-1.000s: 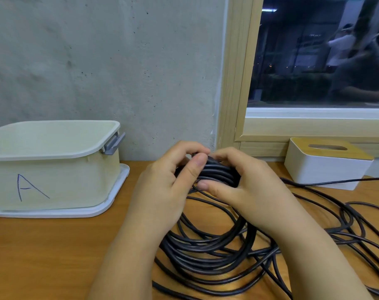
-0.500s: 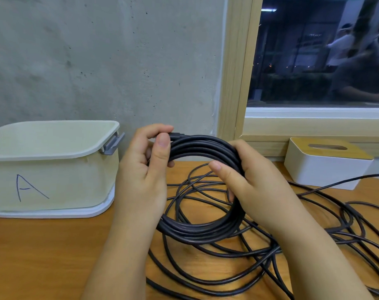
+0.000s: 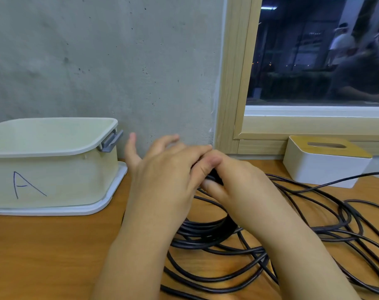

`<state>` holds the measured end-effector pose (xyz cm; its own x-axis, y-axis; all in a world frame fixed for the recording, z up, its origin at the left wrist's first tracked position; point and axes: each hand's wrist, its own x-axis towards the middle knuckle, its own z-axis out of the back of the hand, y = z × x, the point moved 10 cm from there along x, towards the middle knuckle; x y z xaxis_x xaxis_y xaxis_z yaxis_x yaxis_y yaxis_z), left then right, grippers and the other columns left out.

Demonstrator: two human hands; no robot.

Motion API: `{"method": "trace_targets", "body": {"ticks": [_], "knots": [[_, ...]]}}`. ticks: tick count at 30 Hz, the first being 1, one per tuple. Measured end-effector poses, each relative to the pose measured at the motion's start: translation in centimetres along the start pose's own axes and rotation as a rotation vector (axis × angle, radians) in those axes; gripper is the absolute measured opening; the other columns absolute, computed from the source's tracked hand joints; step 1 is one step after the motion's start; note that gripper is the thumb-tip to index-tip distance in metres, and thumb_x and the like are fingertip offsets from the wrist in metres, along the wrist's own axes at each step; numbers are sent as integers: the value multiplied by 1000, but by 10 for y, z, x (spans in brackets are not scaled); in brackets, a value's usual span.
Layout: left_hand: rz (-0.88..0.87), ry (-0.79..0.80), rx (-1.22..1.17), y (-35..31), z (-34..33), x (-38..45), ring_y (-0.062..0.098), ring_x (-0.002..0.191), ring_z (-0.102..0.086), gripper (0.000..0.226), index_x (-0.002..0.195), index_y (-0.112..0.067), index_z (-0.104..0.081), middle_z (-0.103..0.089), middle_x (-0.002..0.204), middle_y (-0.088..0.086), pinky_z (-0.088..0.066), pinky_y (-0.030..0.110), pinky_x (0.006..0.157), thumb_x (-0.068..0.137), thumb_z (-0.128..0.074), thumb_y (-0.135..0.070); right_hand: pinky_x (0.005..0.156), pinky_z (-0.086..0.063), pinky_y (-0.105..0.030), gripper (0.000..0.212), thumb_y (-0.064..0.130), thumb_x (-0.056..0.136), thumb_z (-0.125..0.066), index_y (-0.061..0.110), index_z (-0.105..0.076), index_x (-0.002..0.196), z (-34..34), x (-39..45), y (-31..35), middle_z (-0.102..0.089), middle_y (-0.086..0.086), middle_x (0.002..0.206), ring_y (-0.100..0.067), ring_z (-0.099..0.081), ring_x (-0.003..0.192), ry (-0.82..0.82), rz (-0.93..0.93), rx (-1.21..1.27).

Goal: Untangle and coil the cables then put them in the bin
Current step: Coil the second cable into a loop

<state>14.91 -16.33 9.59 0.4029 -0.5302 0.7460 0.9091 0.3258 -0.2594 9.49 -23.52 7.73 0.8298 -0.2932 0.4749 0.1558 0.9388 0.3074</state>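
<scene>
The right hand [image 3: 238, 187] grips the top of the coiled black cable [image 3: 206, 232], its fingers curled round the bunched loops so that only a short dark stretch shows between thumb and fingertips. The left hand [image 3: 162, 176] lies across the same spot from the other side, its thumb pressed against the right hand's knuckles; its fingers are spread and lifted toward the wall rather than wrapped, and they are blurred, so I cannot tell whether any of them pinch a strand.

Below the hands the coil hangs down to the desk [image 3: 43, 252], where its lower turns rest as a fairly neat bundle. To the right and toward the camera, loose cable [image 3: 336, 230] still sprawls in wide, crossing loops over the desk, and one strand runs off past the right edge. Judged from this, the coiling is partly done and a good length remains to be gathered.

The bin [image 3: 54, 152], cream-coloured with a grey latch and a hand-drawn letter A on its front, stands on a white lid or tray just to the left of the hands, open at the top. It lies on the left hand's side, so the finished coil would travel leftward and up over the rim.

A white tissue box [image 3: 323, 165] with a wooden top sits at the back right, under the window frame [image 3: 232, 83].
</scene>
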Motion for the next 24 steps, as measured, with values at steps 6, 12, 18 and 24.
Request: {"method": "trace_targets", "body": {"ticks": [6,12,18,24], "knots": [[31,-21,-217,8,2,-3,3,82,-56,44,100,-43,-68,-67,78,-18,-39,16,57,92,-27,-56,68,-50,-37,19,44,84,-53,39,-50,102,5,-2,4,-64,14,84,-11,-60,81,-99,55,132],[93,-89,-340,19,2,-6,10,72,-59,44,90,-37,-69,-67,73,-6,-47,40,56,91,-30,-57,66,-50,-36,30,49,74,-51,32,-62,96,12,-2,-3,-63,11,79,-6,-58,78,-162,17,241],[183,-198,-466,33,12,-10,-1,81,-62,35,84,-47,-68,-70,78,-16,-45,17,67,91,-35,-56,64,-46,-28,15,36,77,-62,31,-62,91,14,-4,-15,-60,10,73,-7,-56,74,-123,-31,277],[313,-352,-625,54,30,-15,8,50,-46,59,73,-13,-69,-54,54,5,-34,25,50,94,-36,-57,58,-43,-25,20,49,78,-52,29,-53,84,15,-7,-21,-57,6,72,-9,-55,70,-146,-75,358]]}}
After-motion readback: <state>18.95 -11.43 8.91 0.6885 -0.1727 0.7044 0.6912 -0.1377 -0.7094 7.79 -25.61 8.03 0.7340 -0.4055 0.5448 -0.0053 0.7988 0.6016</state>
